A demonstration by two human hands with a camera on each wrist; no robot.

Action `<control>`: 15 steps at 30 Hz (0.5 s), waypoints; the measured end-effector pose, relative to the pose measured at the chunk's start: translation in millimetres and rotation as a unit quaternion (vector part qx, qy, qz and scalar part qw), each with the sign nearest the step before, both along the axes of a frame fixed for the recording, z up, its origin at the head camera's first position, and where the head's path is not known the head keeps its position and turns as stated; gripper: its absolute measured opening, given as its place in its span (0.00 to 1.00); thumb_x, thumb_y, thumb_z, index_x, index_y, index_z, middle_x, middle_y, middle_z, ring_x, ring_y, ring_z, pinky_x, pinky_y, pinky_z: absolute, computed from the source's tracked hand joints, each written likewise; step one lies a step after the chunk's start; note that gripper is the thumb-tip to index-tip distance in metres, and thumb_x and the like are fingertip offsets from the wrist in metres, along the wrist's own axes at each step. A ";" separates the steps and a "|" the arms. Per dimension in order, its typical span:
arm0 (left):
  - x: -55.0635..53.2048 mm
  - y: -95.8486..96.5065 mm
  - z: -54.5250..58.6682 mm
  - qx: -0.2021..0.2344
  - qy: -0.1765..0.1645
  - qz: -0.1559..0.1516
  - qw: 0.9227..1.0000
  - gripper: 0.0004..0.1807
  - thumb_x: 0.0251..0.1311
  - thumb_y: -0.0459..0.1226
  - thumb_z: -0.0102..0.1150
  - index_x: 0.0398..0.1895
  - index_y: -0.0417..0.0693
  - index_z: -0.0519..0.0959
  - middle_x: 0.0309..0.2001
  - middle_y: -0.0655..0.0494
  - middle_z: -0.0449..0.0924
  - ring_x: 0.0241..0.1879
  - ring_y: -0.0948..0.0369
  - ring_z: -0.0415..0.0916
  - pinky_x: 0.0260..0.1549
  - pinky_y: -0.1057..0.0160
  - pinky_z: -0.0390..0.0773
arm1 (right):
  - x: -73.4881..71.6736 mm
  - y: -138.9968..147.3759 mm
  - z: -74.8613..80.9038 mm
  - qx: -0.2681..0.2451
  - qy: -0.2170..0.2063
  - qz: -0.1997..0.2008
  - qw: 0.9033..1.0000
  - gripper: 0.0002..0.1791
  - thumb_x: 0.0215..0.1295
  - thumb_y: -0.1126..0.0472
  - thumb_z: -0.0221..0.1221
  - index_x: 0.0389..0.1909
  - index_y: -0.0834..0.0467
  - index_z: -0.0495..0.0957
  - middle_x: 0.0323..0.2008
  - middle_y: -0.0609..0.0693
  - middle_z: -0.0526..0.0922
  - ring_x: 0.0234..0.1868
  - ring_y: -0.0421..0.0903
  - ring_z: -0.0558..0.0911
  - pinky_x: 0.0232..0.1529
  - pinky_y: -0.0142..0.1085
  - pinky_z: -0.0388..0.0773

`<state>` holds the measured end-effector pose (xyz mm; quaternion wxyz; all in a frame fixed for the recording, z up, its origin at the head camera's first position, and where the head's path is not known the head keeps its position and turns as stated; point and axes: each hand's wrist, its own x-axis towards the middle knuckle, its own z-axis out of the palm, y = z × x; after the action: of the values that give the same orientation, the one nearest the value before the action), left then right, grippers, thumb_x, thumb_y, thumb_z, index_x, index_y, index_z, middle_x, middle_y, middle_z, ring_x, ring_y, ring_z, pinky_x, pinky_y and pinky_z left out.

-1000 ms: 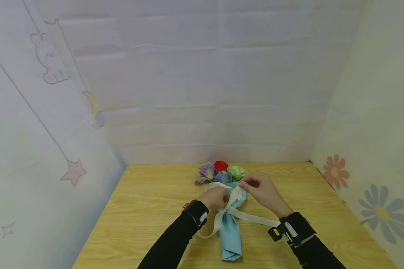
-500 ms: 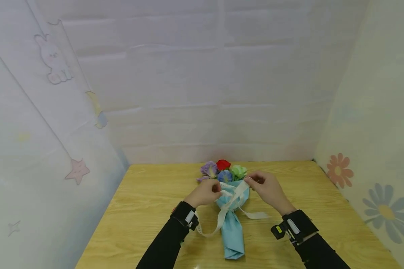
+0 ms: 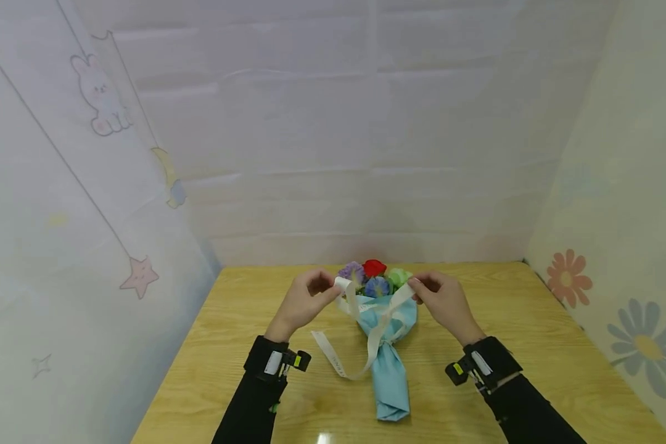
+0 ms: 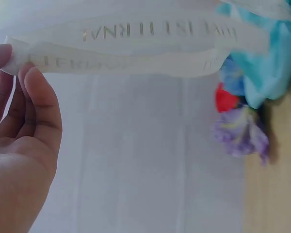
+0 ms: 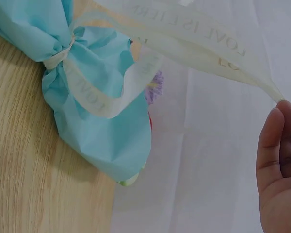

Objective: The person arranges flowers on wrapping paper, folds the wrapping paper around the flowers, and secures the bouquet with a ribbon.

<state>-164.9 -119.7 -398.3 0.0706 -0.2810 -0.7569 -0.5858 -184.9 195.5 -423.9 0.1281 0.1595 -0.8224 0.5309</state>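
A bouquet in pale blue wrapping paper (image 3: 391, 382) lies on the wooden table, its flowers pointing away from me. A white ribbon (image 3: 375, 340) is tied round its gathered waist. My left hand (image 3: 304, 302) pinches a folded loop of that ribbon between thumb and fingers, left of the flowers. In the left wrist view the ribbon (image 4: 155, 36) stretches away from the fingertips and shows printed letters. On the other side, my right hand (image 3: 445, 305) pinches another part of the ribbon, held up off the paper. One loose ribbon tail curves out left of the wrapping.
A red flower (image 3: 374, 267), a blue flower (image 3: 377, 287), a purple flower (image 3: 352, 272) and a green flower (image 3: 398, 277) show above the paper. The wooden table (image 3: 244, 370) meets a pale cloth wall (image 3: 366, 154) at its back edge.
My left hand has moved left and up from the bouquet's waist, drawing ribbon out with it. The ribbon tail at right is gone from there. My right hand still pinches the ribbon, slightly higher.
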 end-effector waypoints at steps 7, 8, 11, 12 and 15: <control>8.2 15.1 13.9 0.027 0.054 -0.076 0.995 0.03 0.66 0.26 0.62 0.40 0.38 0.79 0.39 0.46 0.79 0.36 0.60 0.76 0.39 0.62 0.79 | -1.8 -7.6 5.2 -0.014 -0.009 0.000 1.000 0.11 0.72 0.62 0.63 0.44 0.67 0.84 0.34 0.59 0.85 0.29 0.46 0.84 0.32 0.31 0.83; 8.1 21.5 11.0 0.017 0.058 -0.091 0.994 0.02 0.66 0.27 0.62 0.39 0.39 0.80 0.38 0.47 0.79 0.36 0.61 0.76 0.38 0.63 0.80 | -1.1 -9.2 6.5 -0.015 -0.012 0.004 1.000 0.10 0.72 0.63 0.63 0.44 0.68 0.83 0.33 0.60 0.85 0.29 0.46 0.84 0.32 0.31 0.83; 10.0 42.9 -3.2 -0.024 0.059 -0.125 0.990 0.02 0.67 0.29 0.63 0.38 0.43 0.79 0.37 0.50 0.78 0.35 0.64 0.76 0.36 0.64 0.79 | 5.0 -16.1 14.4 -0.016 -0.017 0.019 1.000 0.09 0.72 0.66 0.62 0.44 0.71 0.82 0.32 0.63 0.84 0.28 0.50 0.84 0.32 0.32 0.82; 10.7 50.4 -9.9 -0.040 0.054 -0.133 0.989 0.02 0.67 0.31 0.64 0.37 0.44 0.79 0.36 0.51 0.79 0.34 0.66 0.76 0.35 0.65 0.79 | 7.7 -18.6 17.8 -0.015 -0.019 0.023 0.999 0.09 0.72 0.67 0.61 0.44 0.71 0.82 0.31 0.63 0.84 0.28 0.51 0.84 0.32 0.32 0.82; 14.3 70.2 -31.5 -0.086 0.027 -0.141 0.986 0.03 0.68 0.34 0.64 0.38 0.45 0.80 0.35 0.54 0.80 0.34 0.71 0.76 0.35 0.68 0.79 | 16.9 -24.9 28.6 -0.008 -0.025 0.031 0.999 0.09 0.72 0.68 0.60 0.44 0.72 0.82 0.30 0.64 0.83 0.28 0.54 0.84 0.31 0.33 0.81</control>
<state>-150.5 -49.5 -429.8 -0.0165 -0.4057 -0.7551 -0.5148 -167.9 170.5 -395.4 0.0926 0.1709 -0.8158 0.5448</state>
